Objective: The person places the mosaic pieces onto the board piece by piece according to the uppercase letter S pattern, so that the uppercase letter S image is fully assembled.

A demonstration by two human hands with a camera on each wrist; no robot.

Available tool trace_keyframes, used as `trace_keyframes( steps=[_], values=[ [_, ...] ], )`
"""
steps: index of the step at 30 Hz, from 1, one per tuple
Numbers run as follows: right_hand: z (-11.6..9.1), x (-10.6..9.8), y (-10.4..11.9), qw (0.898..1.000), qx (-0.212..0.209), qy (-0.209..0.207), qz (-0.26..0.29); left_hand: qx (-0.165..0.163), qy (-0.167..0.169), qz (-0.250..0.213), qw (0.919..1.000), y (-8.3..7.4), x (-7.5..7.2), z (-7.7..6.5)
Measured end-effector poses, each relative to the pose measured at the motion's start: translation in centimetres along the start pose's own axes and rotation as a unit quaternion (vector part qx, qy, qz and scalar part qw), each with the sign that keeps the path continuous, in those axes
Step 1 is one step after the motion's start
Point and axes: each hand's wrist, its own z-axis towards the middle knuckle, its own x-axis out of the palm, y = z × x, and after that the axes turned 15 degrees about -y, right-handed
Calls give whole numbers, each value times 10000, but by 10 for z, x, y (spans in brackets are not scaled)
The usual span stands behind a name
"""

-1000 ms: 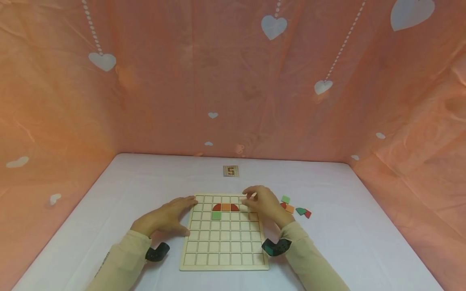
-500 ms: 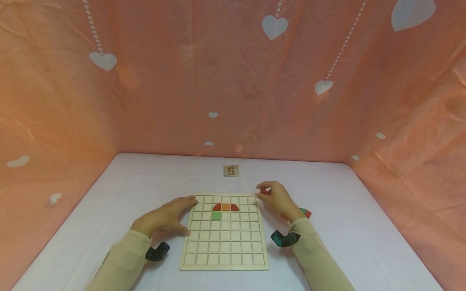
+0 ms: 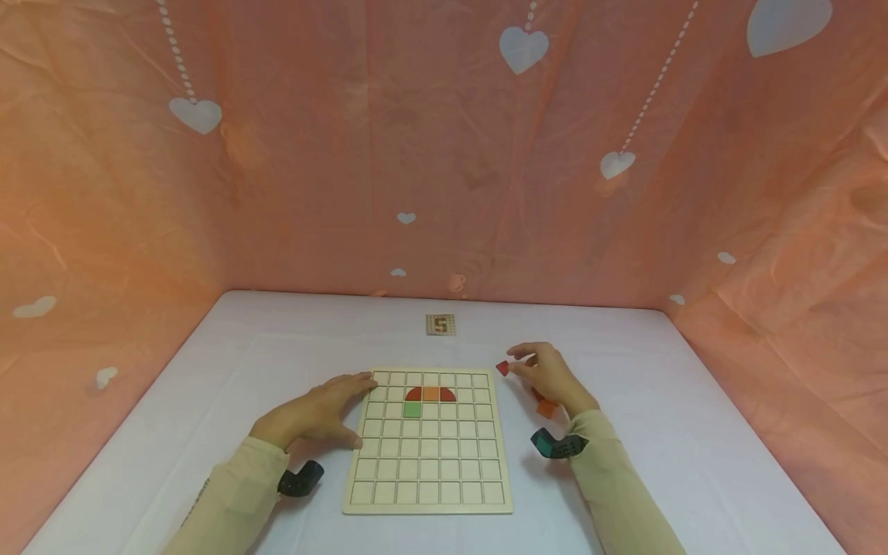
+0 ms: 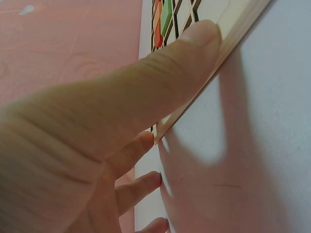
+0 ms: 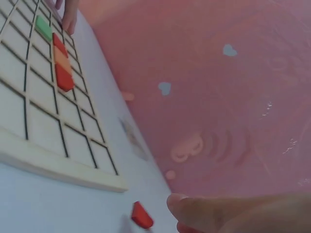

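Note:
A pale wooden grid board [image 3: 429, 447] lies on the white table. On it sit a red quarter-round tile [image 3: 413, 395], an orange square tile [image 3: 431, 395], another red quarter-round tile [image 3: 447, 395] and a light green square tile [image 3: 412, 410]. My left hand [image 3: 315, 414] rests spread along the board's left edge, the thumb [image 4: 204, 43] over the rim. My right hand [image 3: 551, 379] is beyond the right edge, thumb and index finger parted. A loose red tile [image 5: 142, 216] lies on the table just off its thumb tip. A red patch shows under that thumb in the right wrist view.
An orange tile [image 3: 546, 408] lies beneath the right wrist, a sliver of red beside it; the hand and forearm hide other loose tiles. A small patterned card [image 3: 440, 324] lies behind the board. Orange cloth [image 3: 444, 154] with hearts surrounds the table.
My right hand has moved right, off the board's upper right corner, leaving a red tile uncovered beside it. The orange tile has shifted slightly toward me. My left hand stays put.

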Motion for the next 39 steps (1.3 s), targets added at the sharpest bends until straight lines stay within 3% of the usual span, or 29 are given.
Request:
trace_keyframes(
  steps=[13, 23, 30, 39],
  values=[
    [-9, 19, -8, 9957, -868, -118, -297, -4, -5, -39, 10000, 0, 0, 0],
    [-9, 21, -5, 9941, -811, -266, -676, 33, -19, -11, 10000, -1, -1, 0],
    [-7, 20, -4, 9959, -533, -292, -677, -6, -30, -13, 10000, 0, 0, -1],
    [-7, 17, -3, 9952, -722, -316, -584, -35, -30, 11, 10000, 0, 0, -1]
  ],
)
